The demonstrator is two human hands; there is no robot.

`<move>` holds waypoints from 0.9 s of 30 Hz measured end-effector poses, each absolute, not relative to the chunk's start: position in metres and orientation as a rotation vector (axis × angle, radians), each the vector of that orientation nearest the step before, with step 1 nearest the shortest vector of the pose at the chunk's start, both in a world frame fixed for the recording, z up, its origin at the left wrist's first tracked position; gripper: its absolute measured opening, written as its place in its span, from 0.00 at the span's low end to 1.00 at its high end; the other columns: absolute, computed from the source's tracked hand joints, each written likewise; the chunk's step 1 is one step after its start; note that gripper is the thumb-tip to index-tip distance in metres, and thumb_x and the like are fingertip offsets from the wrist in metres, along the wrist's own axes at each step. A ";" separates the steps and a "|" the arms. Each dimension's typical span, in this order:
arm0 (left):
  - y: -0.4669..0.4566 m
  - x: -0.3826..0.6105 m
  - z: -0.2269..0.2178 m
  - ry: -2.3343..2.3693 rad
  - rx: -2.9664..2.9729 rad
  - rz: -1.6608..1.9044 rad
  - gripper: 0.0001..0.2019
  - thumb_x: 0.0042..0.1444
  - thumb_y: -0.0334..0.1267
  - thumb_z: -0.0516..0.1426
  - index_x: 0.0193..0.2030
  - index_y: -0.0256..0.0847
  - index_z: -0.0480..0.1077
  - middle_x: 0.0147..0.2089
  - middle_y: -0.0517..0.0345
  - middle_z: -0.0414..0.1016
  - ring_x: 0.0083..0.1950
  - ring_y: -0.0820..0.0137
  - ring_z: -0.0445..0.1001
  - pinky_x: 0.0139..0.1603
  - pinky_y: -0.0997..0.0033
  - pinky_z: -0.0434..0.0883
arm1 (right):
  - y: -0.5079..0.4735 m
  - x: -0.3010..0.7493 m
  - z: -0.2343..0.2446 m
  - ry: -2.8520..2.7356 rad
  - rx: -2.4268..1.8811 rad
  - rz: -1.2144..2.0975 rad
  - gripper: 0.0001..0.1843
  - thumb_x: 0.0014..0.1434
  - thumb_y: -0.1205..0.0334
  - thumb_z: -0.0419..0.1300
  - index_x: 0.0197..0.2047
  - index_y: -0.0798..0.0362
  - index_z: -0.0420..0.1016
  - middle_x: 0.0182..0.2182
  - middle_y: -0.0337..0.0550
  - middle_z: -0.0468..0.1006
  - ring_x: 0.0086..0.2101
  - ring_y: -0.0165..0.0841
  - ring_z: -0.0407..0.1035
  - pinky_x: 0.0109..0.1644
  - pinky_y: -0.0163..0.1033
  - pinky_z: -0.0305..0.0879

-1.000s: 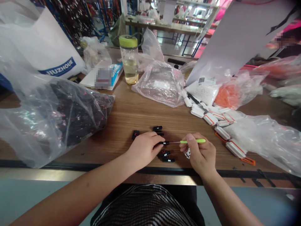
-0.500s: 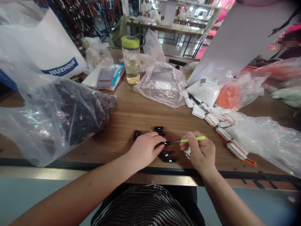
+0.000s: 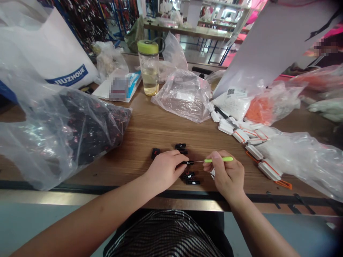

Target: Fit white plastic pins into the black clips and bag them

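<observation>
Head view, items placed relative to the table:
- Left hand (image 3: 164,169): resting just above the table (image 3: 150,132), fingers curled closed, holding a small black plastic piece (image 3: 187,162) at the fingertips.
- Right hand (image 3: 227,175): pinched narrow around a green-handled pick (image 3: 218,160), held level over the table.
- Pick tip: thin metal, meeting the end of the held black plastic piece.
- Loose black pieces (image 3: 189,175): a few lying on the table between both hands, near its front edge.
- Clear bag of black parts (image 3: 80,132): on the table's left side.
- Water bottle (image 3: 149,67): green lid, upright toward the table's far side.
- White parts with orange trim (image 3: 239,135): scattered along the table's right side.
</observation>
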State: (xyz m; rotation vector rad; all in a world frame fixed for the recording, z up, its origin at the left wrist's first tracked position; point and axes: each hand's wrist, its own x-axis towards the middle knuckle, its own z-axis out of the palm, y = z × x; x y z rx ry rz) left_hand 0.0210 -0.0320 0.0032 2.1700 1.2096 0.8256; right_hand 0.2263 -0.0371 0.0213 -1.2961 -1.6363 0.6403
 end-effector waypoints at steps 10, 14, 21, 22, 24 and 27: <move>-0.032 0.021 0.005 1.220 2.173 0.801 0.08 0.60 0.30 0.60 0.45 0.40 0.77 0.43 0.54 0.79 0.41 0.65 0.77 0.44 0.62 0.75 | -0.039 0.226 0.024 -1.663 -1.320 0.563 0.17 0.68 0.59 0.54 0.29 0.54 0.76 0.22 0.37 0.77 0.21 0.25 0.72 0.27 0.30 0.69; -0.032 0.021 0.004 1.215 2.167 0.802 0.08 0.60 0.30 0.59 0.46 0.40 0.77 0.42 0.54 0.78 0.39 0.66 0.77 0.43 0.63 0.75 | -0.040 0.228 0.022 -1.557 -1.307 0.604 0.18 0.68 0.57 0.54 0.29 0.54 0.76 0.23 0.38 0.77 0.20 0.26 0.71 0.25 0.31 0.69; -0.032 0.022 0.004 1.212 2.165 0.814 0.08 0.60 0.30 0.60 0.45 0.39 0.78 0.42 0.54 0.78 0.39 0.67 0.77 0.42 0.64 0.74 | -0.041 0.226 0.022 -1.598 -1.299 0.646 0.18 0.68 0.57 0.54 0.29 0.54 0.76 0.22 0.38 0.76 0.20 0.26 0.72 0.25 0.30 0.69; -0.032 0.022 0.004 1.212 2.166 0.813 0.08 0.60 0.30 0.60 0.45 0.39 0.78 0.42 0.55 0.78 0.39 0.67 0.76 0.42 0.64 0.74 | -0.041 0.227 0.021 -1.595 -1.301 0.646 0.18 0.68 0.57 0.54 0.29 0.54 0.76 0.22 0.38 0.76 0.20 0.26 0.72 0.25 0.30 0.69; -0.032 0.022 0.003 1.212 2.169 0.813 0.08 0.60 0.30 0.60 0.45 0.39 0.78 0.42 0.55 0.78 0.39 0.67 0.76 0.42 0.64 0.74 | -0.041 0.227 0.021 -1.578 -1.305 0.648 0.18 0.68 0.57 0.54 0.29 0.54 0.76 0.22 0.38 0.76 0.20 0.26 0.72 0.25 0.30 0.69; -0.032 0.022 0.004 1.216 2.166 0.818 0.08 0.60 0.31 0.59 0.45 0.40 0.78 0.42 0.55 0.78 0.38 0.67 0.76 0.42 0.63 0.74 | -0.042 0.228 0.019 -1.562 -1.320 0.660 0.18 0.68 0.56 0.55 0.30 0.54 0.76 0.23 0.39 0.77 0.21 0.27 0.72 0.26 0.31 0.70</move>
